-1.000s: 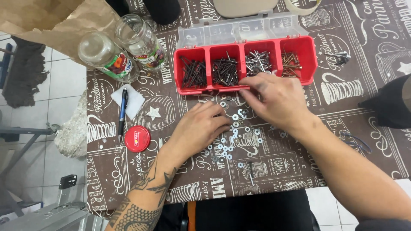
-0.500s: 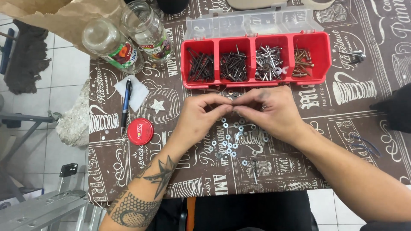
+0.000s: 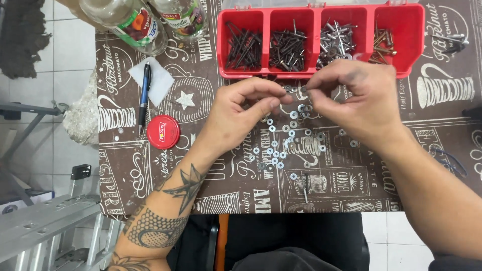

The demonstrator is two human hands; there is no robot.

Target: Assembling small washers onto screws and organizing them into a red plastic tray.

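At your far left, two glass bottles (image 3: 131,22) stand at the back edge of the counter (image 3: 150,185). Nearer you, a blue pen (image 3: 144,95) lies across a white paper scrap (image 3: 160,80), and a red lid (image 3: 162,132) rests just beside the pen's lower end.

Your left hand (image 3: 241,113) hovers over the middle of the counter, its fingers curled and the thumb and forefinger pinched close; whether they grip anything is too small to tell. Below and between your hands, small metal washers (image 3: 281,145) lie scattered on the patterned cloth, some just under your left fingertips.

Your right hand (image 3: 359,103) meets the left almost tip to tip, thumb and forefinger nipped on a tiny dark piece (image 3: 303,89), too small to name.

Behind both hands sits the red tray (image 3: 409,40), its four compartments filled with nails and screws; its front wall lies just beyond your knuckles.
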